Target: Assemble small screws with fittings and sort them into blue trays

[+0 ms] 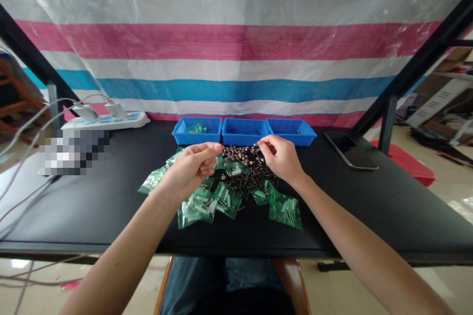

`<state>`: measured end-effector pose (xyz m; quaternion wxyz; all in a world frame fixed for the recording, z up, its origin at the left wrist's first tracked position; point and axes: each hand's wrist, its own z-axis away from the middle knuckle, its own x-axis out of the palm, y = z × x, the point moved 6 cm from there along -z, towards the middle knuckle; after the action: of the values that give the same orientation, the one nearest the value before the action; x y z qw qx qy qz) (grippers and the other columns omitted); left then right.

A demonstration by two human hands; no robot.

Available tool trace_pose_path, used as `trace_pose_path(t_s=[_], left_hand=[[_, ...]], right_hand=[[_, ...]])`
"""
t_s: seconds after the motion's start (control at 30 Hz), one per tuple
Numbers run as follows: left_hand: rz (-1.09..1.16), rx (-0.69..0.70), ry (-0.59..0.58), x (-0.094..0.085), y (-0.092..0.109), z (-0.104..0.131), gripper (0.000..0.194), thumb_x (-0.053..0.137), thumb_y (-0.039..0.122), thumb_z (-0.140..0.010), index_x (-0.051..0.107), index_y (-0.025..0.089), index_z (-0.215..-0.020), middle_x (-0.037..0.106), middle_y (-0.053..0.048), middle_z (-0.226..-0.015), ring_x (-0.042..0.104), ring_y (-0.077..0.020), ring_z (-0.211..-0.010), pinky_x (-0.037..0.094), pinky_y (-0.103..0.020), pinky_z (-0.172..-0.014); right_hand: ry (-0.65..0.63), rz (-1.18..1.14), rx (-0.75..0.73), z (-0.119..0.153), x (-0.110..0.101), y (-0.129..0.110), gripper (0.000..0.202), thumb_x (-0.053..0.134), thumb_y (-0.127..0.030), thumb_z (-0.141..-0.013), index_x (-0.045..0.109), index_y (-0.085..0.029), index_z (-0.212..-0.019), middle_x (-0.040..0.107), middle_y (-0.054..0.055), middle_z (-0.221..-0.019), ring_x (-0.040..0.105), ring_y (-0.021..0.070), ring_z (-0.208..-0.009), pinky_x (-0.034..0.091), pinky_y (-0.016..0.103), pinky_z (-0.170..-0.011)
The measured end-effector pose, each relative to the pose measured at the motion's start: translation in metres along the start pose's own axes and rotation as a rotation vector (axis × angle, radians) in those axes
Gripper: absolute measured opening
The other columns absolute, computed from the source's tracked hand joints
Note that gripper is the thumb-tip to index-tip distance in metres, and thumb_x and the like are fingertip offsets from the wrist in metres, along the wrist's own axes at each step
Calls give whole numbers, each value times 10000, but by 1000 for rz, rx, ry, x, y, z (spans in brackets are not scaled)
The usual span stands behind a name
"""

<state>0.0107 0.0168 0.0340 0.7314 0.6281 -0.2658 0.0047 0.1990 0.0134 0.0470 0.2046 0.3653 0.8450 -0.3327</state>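
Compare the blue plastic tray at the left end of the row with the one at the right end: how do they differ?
The left tray holds green plastic packaging; the right tray shows only something small and dark.
The left tray is the nearer to the white power strip, the right tray to the dark phone.
Both are open-topped and blue.

The big sheet [236, 42] has blue, white and pink stripes. The three little bins [244, 139] are blue. The table [121, 202] is black. The small bags [285, 210] are see-through green. The power strip [136, 120] is white, and the stool [416, 168] is red.
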Motion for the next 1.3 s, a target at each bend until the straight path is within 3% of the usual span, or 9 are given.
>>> trace_pose_path(t_s=[0.3, 0.63, 0.7, 0.8, 0.93, 1.03, 1.1, 1.2, 1.3], left_hand=[[228, -10, 12, -9, -14, 28, 271, 757, 240, -625, 512, 125, -601, 245, 85, -461, 185, -22, -418, 185, -133, -389], [315, 203, 17, -11, -7, 59, 187, 770, 279, -643, 627, 160, -667, 332, 70, -455, 249, -25, -415, 223, -152, -397], [517, 489, 79, -35, 9, 84, 165, 732, 353, -699, 619, 233, -712, 389, 84, -459, 260, -29, -399, 226, -149, -374], [665, 977, 233, -99, 15, 140, 76, 667, 344, -778, 606, 299, -774, 499, 150, -490, 314, -13, -383, 225, -161, -336], [406, 937, 491, -172, -13, 183, 79, 686, 405, -735, 633, 373, -685, 331, 98, -337, 223, -77, -332, 108, -242, -308], [484, 889, 655, -199, -24, 194, 381, 608, 240, -773, 466, 208, -421, 240, 61, -304, 189, -68, -316, 173, -196, -293], [706, 842, 745, -199, -26, 191, 424, 489, 125, -766, 311, 148, -381, 292, 60, -302, 270, -33, -315, 285, -140, -335], [905, 846, 968, -182, -23, 188, 303, 311, 238, -804, 544, 165, -625, 536, 59, -473, 345, -34, -325, 295, -152, -322], [851, 782, 814, -151, -10, 167, 276, 345, 258, -810, 591, 171, -901, 664, 40, -735, 485, -51, -461, 407, -183, -441]], right_hand=[[-21, 16, 4, 2, 6, 0, 195, 490, -263, -843, 608, -163, -724, 627, 31, -648, 556, 139, -565, 400, 238, -554], [-34, 26, 41, 2, 9, -2, 206, 495, -280, -832, 590, -168, -686, 581, 9, -572, 527, 125, -501, 382, 224, -503], [-35, 29, 40, 2, 9, -3, 205, 496, -278, -832, 592, -167, -689, 586, 11, -578, 532, 126, -506, 385, 226, -508], [-31, 28, 34, 2, 7, -3, 207, 493, -284, -833, 599, -168, -698, 610, 21, -609, 548, 135, -524, 395, 235, -522], [-34, 20, 34, 3, 7, -6, 210, 490, -297, -833, 599, -176, -700, 617, 28, -616, 556, 150, -528, 402, 250, -518], [-43, 13, 26, 3, 9, -9, 213, 489, -300, -832, 596, -179, -693, 619, 31, -618, 558, 155, -528, 408, 256, -519], [-43, 11, 19, 4, 10, -10, 213, 492, -302, -831, 597, -177, -693, 621, 33, -622, 561, 155, -531, 410, 256, -524], [-39, 16, 15, 4, 10, -11, 216, 493, -304, -832, 596, -175, -693, 618, 30, -618, 563, 153, -530, 411, 255, -529], [-31, 13, 13, 3, 9, -12, 213, 494, -302, -832, 597, -173, -698, 617, 28, -616, 563, 152, -528, 408, 254, -524]])
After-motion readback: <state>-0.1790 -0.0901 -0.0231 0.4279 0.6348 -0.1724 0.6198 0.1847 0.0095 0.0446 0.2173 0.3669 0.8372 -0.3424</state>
